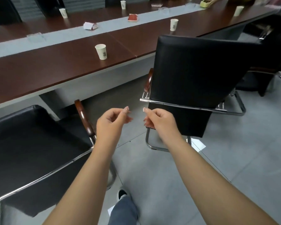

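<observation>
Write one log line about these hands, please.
left hand: empty, loosely curled | right hand: empty, loosely curled | place: between left black chair and right black chair | table: paper cup upright

A paper cup (upright) stands on the table — booklet beyond.

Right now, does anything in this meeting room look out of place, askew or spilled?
Yes. The black chair on the right sits skewed to the table edge, unlike the left chair, which lines up with it. A white sheet of paper lies on the floor beside the skewed chair's base, and another scrap near the shoe.
</observation>
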Demonstrator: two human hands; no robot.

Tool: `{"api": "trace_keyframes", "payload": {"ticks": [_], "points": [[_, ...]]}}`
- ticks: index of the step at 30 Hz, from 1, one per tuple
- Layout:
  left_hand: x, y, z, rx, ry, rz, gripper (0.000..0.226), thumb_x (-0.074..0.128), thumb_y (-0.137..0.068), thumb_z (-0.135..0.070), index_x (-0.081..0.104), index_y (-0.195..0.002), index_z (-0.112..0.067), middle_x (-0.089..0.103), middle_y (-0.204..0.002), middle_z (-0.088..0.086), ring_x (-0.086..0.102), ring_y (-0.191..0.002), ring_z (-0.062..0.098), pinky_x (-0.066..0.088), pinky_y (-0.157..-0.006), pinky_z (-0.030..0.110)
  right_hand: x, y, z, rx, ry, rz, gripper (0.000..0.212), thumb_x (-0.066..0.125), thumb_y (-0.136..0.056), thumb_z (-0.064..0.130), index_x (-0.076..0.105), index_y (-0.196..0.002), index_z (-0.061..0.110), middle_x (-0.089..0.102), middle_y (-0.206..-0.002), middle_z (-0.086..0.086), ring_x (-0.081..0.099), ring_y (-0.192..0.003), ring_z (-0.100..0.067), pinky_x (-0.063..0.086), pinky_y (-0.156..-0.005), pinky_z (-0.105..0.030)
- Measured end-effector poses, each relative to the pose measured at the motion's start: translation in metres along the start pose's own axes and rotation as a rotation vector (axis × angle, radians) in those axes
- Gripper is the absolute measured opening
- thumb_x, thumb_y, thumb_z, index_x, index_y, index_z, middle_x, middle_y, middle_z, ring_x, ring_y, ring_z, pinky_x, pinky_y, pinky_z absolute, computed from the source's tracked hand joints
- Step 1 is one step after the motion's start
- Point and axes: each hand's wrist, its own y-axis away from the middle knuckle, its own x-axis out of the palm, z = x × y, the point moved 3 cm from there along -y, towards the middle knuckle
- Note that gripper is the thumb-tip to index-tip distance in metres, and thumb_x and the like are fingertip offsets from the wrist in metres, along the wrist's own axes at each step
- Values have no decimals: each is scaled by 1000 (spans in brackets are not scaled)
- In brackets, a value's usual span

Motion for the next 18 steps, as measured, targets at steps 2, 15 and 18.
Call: {"api": "trace_keyframes", "payload": {"ticks": [2,15,18], "points": [[11,-17,5,-18,2,19,14,60,-88,-25,65,-76,-20,67,-63,-10,61,-64,-1,50,-66,11,-4,-15,-2,18,11,-11,33,60,-89,24,57,-57,14,56,-46,8,53,-49,-4,46,-55,-15],[22,-198,36,-50,-36,18,21,57,-90,-25,60,-70,-18,65,-71,-3,60,-69,5,48,-71,19,55,-183,20,80,149,72,27,57,-91,29,59,-69,14,54,-58,2,46,-40,0,39,-43,-12],[15,-243,46,-22,-154,61,21,58,-89,-27,62,-72,-17,64,-74,-4,60,-72,6,47,-69,19,78,-223,21,96,188,94,27,56,-92,31,59,-69,17,54,-59,2,47,-48,-3,40,-50,-16]]}}
